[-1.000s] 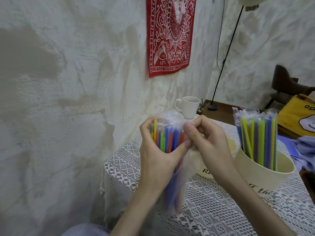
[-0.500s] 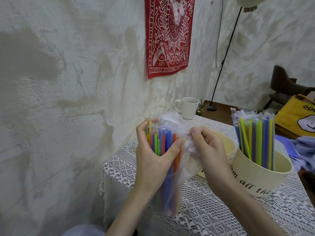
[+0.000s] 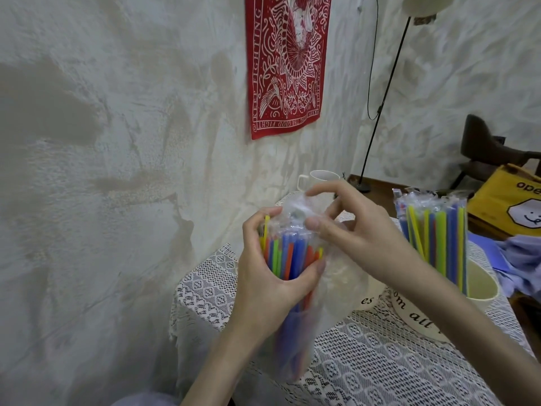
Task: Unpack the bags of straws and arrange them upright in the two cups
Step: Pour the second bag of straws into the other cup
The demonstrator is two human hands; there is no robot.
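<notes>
Above the near edge of the counter (image 3: 380,361), the left hand (image 3: 272,276) grips the straws (image 3: 288,253) mid-length; the right hand (image 3: 351,230) pinches the thin, slippery-looking bag (image 3: 295,209) at its loose top, probably the best place to hold it.

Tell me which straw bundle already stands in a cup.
The right bundle, upright in the cream cup with lettering. The other bundle is held in both hands above the table.

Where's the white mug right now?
In the head view, the white mug stands at the table's far edge by the wall, partly hidden behind the right hand, below the red wall hanging.
</notes>
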